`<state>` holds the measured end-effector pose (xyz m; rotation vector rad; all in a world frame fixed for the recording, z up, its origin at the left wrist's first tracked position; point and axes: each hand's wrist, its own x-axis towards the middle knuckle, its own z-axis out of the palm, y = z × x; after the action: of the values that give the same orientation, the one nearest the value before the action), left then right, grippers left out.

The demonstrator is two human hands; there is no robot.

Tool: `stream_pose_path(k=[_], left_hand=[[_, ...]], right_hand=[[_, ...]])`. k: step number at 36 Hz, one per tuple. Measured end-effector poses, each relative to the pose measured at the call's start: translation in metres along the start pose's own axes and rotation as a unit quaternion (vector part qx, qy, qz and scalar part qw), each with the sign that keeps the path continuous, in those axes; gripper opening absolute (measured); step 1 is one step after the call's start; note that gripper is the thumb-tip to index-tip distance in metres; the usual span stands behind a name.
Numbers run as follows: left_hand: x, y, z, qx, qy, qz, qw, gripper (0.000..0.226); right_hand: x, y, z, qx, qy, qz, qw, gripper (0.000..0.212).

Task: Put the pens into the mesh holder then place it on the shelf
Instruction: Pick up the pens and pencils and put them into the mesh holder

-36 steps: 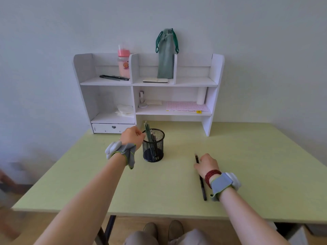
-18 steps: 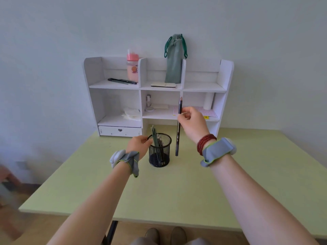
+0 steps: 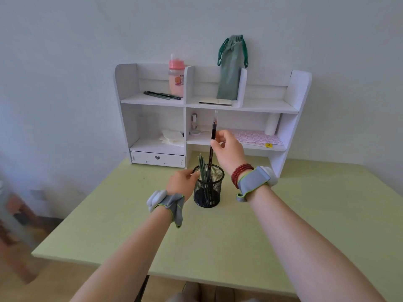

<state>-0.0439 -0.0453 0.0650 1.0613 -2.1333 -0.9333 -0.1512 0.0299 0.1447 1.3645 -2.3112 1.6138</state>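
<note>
I see the green surface (image 3: 283,225) nearest, bare at its front edge. Left hand (image 3: 182,185) is cupped against the rim of the black mesh holder (image 3: 208,188), which stands upright on the surface with several pens (image 3: 202,168) in it. Right hand (image 3: 229,150) pinches a dark pen (image 3: 212,136) near-vertical, lower end inside the holder's mouth. Behind, the white shelf (image 3: 292,110) stands at the wall.

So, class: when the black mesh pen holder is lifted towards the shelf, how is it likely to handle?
The mesh holder is probably light, being open wire mesh. It looks stiff, keeping its round shape under the left hand. It may be tippy: the pens stand taller than the rim and lean to one side.
</note>
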Motion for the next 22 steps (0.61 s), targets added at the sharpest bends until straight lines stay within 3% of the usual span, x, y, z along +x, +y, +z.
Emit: stream_pose_path(k=[17, 22], left_hand=[[0.002, -0.006, 0.004, -0.043, 0.012, -0.015, 0.999, 0.038], [0.001, -0.007, 0.004, -0.063, 0.011, -0.008, 0.998, 0.031]], right_hand=[[-0.01, 0.018, 0.024, -0.086, -0.113, 0.033, 0.989, 0.024], [-0.014, 0.02, 0.028, -0.114, -0.135, 0.044, 0.983, 0.026]])
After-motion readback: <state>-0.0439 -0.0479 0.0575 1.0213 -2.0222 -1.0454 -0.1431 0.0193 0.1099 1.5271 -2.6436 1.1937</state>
